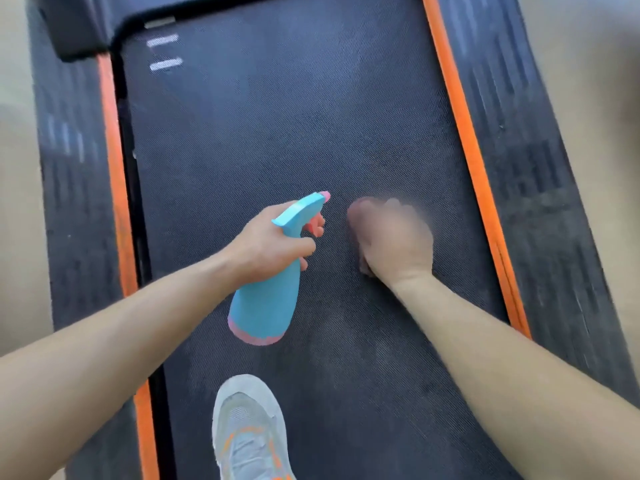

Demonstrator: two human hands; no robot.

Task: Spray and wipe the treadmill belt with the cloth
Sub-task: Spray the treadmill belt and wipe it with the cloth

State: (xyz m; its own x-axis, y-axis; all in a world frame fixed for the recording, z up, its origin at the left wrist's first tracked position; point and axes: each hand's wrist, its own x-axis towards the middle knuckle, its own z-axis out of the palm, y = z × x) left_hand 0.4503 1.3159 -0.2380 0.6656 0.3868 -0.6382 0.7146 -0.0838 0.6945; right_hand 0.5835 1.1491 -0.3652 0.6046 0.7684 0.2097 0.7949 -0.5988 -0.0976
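The left hand grips the neck of a sky-blue plastic spray bottle with a pink base, a finger curled on its pink trigger. The bottle hangs above the middle of the dark woven treadmill belt. Its long axis slants from its base near the person up to the nozzle, which aims toward the belt's far end and a little toward its right edge.

The right hand lies just right of the nozzle, knuckles up and low on the belt, between the bottle and the orange strip along the right edge. It is smeared by motion. The fingers look curled under, but I cannot tell whether they close on the cloth; a dark fold under the heel of the hand may be it, and no cloth shows elsewhere.

By my reading, the wiping hand sits almost in the spray's line, so the next squirt should land beyond it, toward the far end. A pale grey trainer with orange accents stands on the belt's near end.
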